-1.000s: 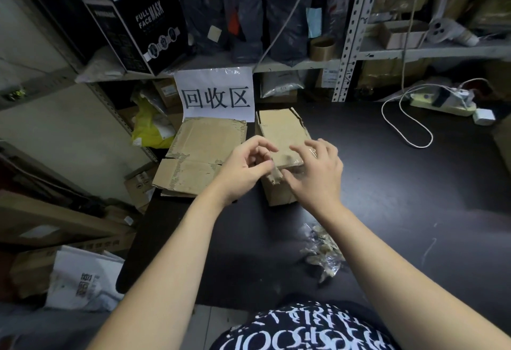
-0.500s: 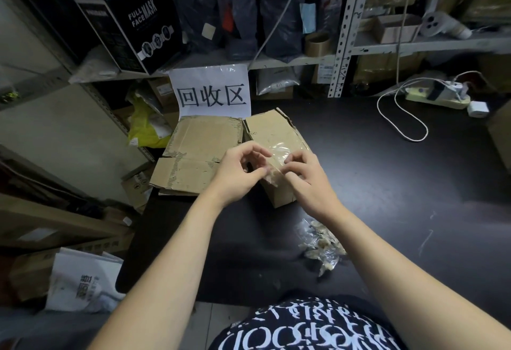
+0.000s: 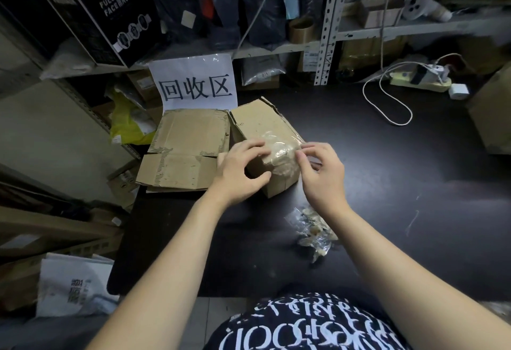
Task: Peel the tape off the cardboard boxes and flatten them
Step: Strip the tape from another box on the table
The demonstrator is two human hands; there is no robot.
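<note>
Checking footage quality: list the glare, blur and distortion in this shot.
Head view: glare on the clear tape wrapping the cardboard box; right shelf smeared by blur; wide-angle lens bows the edges; black table dim, with soft sheen.

Stockroom: metal shelving [image 3: 327,23], stacked cartons, recycling-area sign [image 3: 195,84].

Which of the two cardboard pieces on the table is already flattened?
The left one, the flattened box, below the white sign. The taped box under both hands still stands.
</note>
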